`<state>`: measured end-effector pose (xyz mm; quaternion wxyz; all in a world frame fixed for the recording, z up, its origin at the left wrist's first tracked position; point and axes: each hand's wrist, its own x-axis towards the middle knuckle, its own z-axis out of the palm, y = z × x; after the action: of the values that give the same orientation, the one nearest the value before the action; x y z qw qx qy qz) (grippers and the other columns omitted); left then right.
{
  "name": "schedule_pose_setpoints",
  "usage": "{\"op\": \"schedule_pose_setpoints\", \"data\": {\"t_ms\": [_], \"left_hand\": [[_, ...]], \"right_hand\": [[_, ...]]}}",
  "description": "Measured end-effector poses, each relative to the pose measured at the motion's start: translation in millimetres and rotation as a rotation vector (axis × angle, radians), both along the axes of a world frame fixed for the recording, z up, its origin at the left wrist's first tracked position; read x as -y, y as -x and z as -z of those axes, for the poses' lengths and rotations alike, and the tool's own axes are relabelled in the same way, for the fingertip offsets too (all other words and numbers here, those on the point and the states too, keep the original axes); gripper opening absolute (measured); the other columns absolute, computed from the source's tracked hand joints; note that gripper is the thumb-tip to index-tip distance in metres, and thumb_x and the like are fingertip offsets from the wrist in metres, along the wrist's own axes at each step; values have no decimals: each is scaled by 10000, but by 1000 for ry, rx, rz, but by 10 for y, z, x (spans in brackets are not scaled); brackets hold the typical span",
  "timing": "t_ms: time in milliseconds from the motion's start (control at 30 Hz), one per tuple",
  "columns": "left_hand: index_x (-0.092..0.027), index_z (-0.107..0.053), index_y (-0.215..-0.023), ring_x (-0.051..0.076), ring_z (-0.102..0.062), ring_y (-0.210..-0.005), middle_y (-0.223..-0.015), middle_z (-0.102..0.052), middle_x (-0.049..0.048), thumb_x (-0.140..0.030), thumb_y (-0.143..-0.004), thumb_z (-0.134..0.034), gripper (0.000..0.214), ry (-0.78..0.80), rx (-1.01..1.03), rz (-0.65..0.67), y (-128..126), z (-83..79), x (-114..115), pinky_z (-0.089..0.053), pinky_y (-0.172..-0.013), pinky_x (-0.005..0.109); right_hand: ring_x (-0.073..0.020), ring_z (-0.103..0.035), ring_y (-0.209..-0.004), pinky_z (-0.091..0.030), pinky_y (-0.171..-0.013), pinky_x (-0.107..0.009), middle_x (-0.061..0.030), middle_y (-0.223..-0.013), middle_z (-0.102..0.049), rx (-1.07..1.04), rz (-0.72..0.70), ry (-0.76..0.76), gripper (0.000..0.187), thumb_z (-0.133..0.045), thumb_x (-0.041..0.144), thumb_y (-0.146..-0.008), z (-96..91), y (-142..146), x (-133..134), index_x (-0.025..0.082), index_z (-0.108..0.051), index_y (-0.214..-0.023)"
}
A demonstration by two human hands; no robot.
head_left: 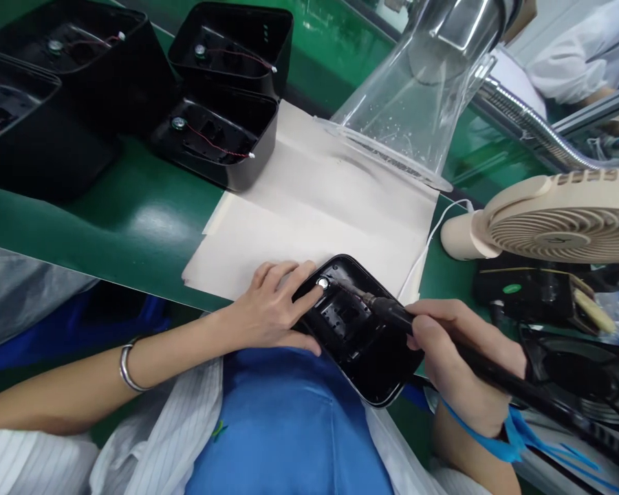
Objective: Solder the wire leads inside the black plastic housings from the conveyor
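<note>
A black plastic housing (371, 357) lies open side up at the near edge of the green bench, partly on a white paper sheet (309, 206). My left hand (271, 306) rests on its left rim, fingers stretched out, one fingertip beside a small round silver part (322, 282) inside. My right hand (459, 364) is closed round a black soldering iron (392, 315), held like a pen. Its tip points at the silver part.
Several more black housings (216, 134) with red wires stand at the far left. A clear fume hood (417, 96) on a metal hose hangs over the paper. A beige fan (562, 216) and black gear sit at right. Another person's white sleeve (572, 62) shows top right.
</note>
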<state>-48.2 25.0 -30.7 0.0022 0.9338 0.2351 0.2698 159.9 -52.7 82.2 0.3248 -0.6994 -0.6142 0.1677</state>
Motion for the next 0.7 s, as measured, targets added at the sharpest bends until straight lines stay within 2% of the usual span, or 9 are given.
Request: {"op": "schedule_pose_setpoints", "data": {"t_ms": [200,533,700], "left_hand": [[-134,-620,-1086,303,-444,-1019,-1153,-570,191,-780,-764,-371,763,-22,-2,-8,-1,-10,5,-331,-843,402],[-151,-630,-1077,296,-431,-1034,-1155,-576,172,-796,-746,-378,768,-25,-44,-14,-4,-41,-2,-322,-863,405],[-150,-631,-1076,299,-428,-1040,-1151,-578,177,-788,-759,-369,759,-18,-32,-10,-4,-23,-5,-329,-863,407]], "right_hand": [[-62,-425,-336,-325,-325,-184,64,-467,-531,14,-6,35,139,-534,185,-822,62,58,-49,195,-630,-722],[-66,-495,-422,-391,-417,-166,74,-499,-550,22,-1,52,150,-527,161,-828,127,91,-85,218,-628,-732],[-60,-471,-401,-370,-406,-163,83,-473,-514,45,-3,43,156,-516,161,-822,131,106,-80,214,-619,-717]]}}
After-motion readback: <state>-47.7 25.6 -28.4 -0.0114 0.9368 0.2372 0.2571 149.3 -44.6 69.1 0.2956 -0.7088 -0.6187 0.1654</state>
